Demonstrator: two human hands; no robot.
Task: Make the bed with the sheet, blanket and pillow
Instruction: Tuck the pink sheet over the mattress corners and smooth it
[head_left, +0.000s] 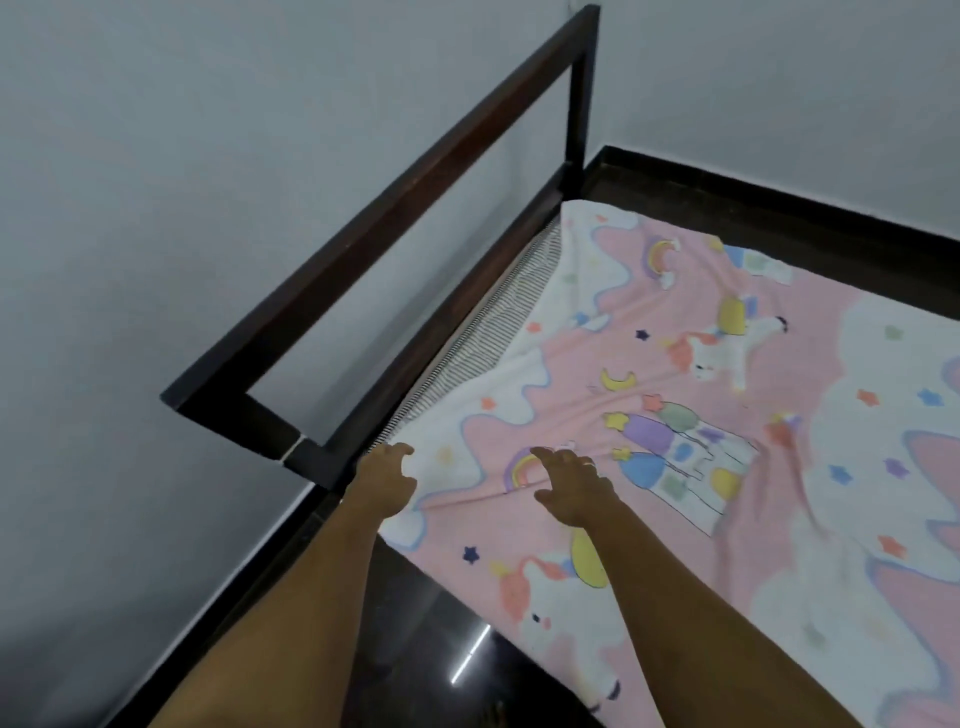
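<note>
A pink and white sheet (675, 374) printed with unicorns, rainbows and castles lies spread over the mattress, wrinkled near the middle. A strip of striped mattress (498, 322) shows along its left edge by the headboard. My left hand (384, 480) rests at the sheet's near left corner with fingers spread, next to the bed frame. Flat on the sheet a little to the right lies my right hand (571, 486), fingers apart over a rainbow print. Neither hand grips the cloth. No blanket or pillow is in view.
A dark wooden headboard rail (395, 208) runs along the left side of the bed against a grey wall (156, 208). Dark glossy floor (441, 649) shows below the sheet's hanging edge and beyond the bed at the far right.
</note>
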